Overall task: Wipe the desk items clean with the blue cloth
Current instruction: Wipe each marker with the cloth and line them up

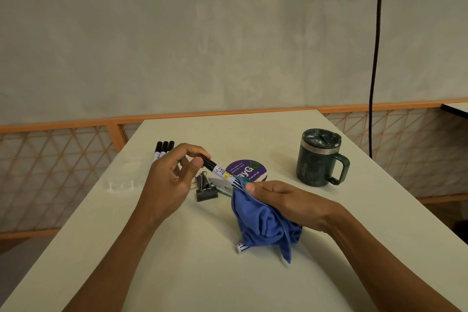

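My left hand point(174, 175) pinches the black cap end of a white marker point(215, 166) between thumb and fingers, above the table. The marker's other end goes into the blue cloth point(263, 223), which my right hand point(281, 197) grips around it. The cloth hangs down in a bunch onto the table. A white marker end point(241, 247) pokes out from under the cloth at its lower left. Three more black-capped markers point(163, 149) lie side by side behind my left hand.
A dark green lidded mug point(320, 158) stands at the right. A purple round sticker point(247, 170), black binder clips point(205, 189) and a clear plastic piece point(121, 186) lie mid-table. The white table point(177, 261) ends at an orange mesh railing point(63, 159). A black cable point(374, 58) hangs at right.
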`<state>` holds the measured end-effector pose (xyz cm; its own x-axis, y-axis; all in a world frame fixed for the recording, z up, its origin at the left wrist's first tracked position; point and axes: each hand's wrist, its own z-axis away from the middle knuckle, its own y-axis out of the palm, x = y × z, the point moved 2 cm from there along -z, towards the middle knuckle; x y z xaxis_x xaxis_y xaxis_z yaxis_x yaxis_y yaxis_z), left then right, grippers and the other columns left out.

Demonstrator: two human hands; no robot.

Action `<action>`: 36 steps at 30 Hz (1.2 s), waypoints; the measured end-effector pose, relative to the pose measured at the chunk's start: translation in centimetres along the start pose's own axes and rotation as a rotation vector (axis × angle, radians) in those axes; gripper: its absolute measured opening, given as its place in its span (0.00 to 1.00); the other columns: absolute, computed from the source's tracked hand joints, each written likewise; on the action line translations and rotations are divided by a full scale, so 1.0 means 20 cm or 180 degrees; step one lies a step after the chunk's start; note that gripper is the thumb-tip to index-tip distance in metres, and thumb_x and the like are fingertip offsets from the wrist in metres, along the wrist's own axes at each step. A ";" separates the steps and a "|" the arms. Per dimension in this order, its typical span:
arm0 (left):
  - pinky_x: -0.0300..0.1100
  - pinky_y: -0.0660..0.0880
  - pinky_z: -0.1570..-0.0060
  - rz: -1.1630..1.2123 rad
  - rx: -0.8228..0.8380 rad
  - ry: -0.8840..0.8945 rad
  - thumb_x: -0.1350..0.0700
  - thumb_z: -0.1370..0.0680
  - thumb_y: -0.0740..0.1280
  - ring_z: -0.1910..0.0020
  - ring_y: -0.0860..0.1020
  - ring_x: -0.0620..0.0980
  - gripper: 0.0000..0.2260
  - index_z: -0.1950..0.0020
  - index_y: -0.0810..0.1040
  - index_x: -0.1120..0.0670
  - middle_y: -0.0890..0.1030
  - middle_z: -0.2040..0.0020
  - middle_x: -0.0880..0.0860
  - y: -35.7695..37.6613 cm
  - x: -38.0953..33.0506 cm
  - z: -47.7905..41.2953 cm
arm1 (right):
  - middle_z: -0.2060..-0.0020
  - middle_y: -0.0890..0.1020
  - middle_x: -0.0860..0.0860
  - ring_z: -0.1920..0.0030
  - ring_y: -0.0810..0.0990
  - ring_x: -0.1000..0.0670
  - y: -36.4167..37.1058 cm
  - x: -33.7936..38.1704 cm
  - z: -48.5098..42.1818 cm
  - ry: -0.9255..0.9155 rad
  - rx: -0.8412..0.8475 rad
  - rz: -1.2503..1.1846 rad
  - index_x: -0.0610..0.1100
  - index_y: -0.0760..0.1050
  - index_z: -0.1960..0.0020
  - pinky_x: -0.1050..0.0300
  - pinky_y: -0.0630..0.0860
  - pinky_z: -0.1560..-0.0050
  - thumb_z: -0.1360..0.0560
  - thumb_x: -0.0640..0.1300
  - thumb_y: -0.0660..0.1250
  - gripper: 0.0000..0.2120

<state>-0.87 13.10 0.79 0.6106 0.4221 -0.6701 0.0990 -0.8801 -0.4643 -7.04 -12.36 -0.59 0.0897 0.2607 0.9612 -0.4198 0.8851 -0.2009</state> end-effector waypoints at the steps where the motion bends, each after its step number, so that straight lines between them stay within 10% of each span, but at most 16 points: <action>1: 0.32 0.69 0.60 0.0022 -0.0016 -0.0019 0.59 0.15 0.67 0.62 0.74 0.45 0.08 0.44 0.84 0.48 0.83 0.52 0.40 0.00 0.00 0.00 | 0.42 0.87 0.47 0.41 0.86 0.46 0.00 0.00 0.00 -0.0019 0.0008 0.0065 0.46 0.82 0.35 0.54 0.82 0.37 0.16 0.59 0.61 0.21; 8: 0.48 0.76 0.54 0.0737 -0.0257 -0.0826 0.41 0.18 0.69 0.59 0.76 0.52 0.12 0.42 0.85 0.47 0.86 0.50 0.48 0.10 -0.05 0.03 | 0.52 0.78 0.35 0.55 0.75 0.38 0.03 0.00 -0.05 -0.0670 -0.0630 0.0957 0.37 0.73 0.41 0.30 0.76 0.40 0.20 0.77 0.55 0.41; 13: 0.28 0.73 0.64 0.1349 -0.0153 -0.1265 0.47 0.20 0.73 0.66 0.78 0.39 0.14 0.56 0.87 0.57 0.84 0.64 0.46 0.19 -0.11 0.06 | 0.55 0.76 0.37 0.54 0.73 0.35 0.06 -0.03 -0.06 -0.0867 -0.0722 0.1301 0.38 0.72 0.47 0.33 0.75 0.46 0.17 0.72 0.53 0.35; 19: 0.32 0.78 0.61 0.1642 -0.0339 -0.1489 0.45 0.20 0.73 0.60 0.80 0.43 0.14 0.56 0.88 0.55 0.88 0.55 0.53 0.22 -0.10 0.06 | 0.58 0.76 0.42 0.61 0.71 0.49 0.08 -0.04 -0.05 -0.1089 -0.0499 0.1553 0.40 0.70 0.50 0.44 0.74 0.50 0.12 0.58 0.57 0.21; 27: 0.30 0.71 0.68 0.1785 -0.0267 -0.1561 0.47 0.16 0.68 0.74 0.67 0.41 0.13 0.46 0.89 0.53 0.72 0.74 0.43 0.24 -0.15 0.08 | 0.64 0.76 0.69 0.63 0.74 0.58 0.08 -0.09 -0.07 -0.1461 -0.0822 0.2437 0.59 0.63 0.53 0.68 0.65 0.60 0.14 0.37 0.61 0.18; 36: 0.37 0.71 0.62 0.1767 0.0088 -0.1379 0.41 0.15 0.63 0.69 0.64 0.46 0.18 0.44 0.90 0.47 0.77 0.60 0.58 0.21 -0.14 0.07 | 0.61 0.78 0.52 0.61 0.73 0.48 0.10 -0.08 -0.07 -0.1643 -0.0689 0.2450 0.48 0.69 0.47 0.54 0.73 0.58 0.10 0.50 0.55 0.10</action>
<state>-3.24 8.42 -0.07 0.1965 -0.0343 -0.9799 -0.1601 -0.9871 0.0024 -6.83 -10.40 -2.71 -0.5735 0.6452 0.5048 -0.0162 0.6071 -0.7944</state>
